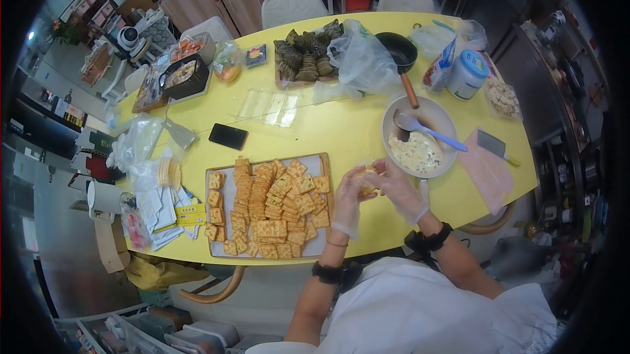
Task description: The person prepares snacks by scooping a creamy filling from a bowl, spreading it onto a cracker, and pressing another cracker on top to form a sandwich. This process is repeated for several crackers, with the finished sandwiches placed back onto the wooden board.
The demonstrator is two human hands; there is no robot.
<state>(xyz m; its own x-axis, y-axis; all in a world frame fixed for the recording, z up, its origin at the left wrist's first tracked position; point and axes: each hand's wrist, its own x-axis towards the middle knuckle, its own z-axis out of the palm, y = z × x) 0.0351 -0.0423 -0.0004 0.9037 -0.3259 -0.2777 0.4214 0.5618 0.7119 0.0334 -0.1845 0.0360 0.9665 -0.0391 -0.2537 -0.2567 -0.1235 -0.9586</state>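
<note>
My left hand (349,195) and my right hand (399,187), both in clear plastic gloves, meet in front of me at the pan's near left side. Between their fingertips they pinch a golden cracker (369,172), partly hidden by the fingers. Left of them, a tray (218,248) holds many square crackers (272,203), some in leaning rows and some in small stacks. To the right sits a pale frying pan (442,110) with a creamy, dark-flecked mixture (420,152) and brown liquid. A spoon (430,131) with a blue handle rests across the pan.
Beside the pan lie a pink sheet (489,177) and a scraper (491,144). Toward the back stand a dark small pan (397,51), a blue-lidded tub (468,75) and wrapped leaf dumplings (305,59). A black phone (228,136) lies behind the tray; papers (157,213) are at left.
</note>
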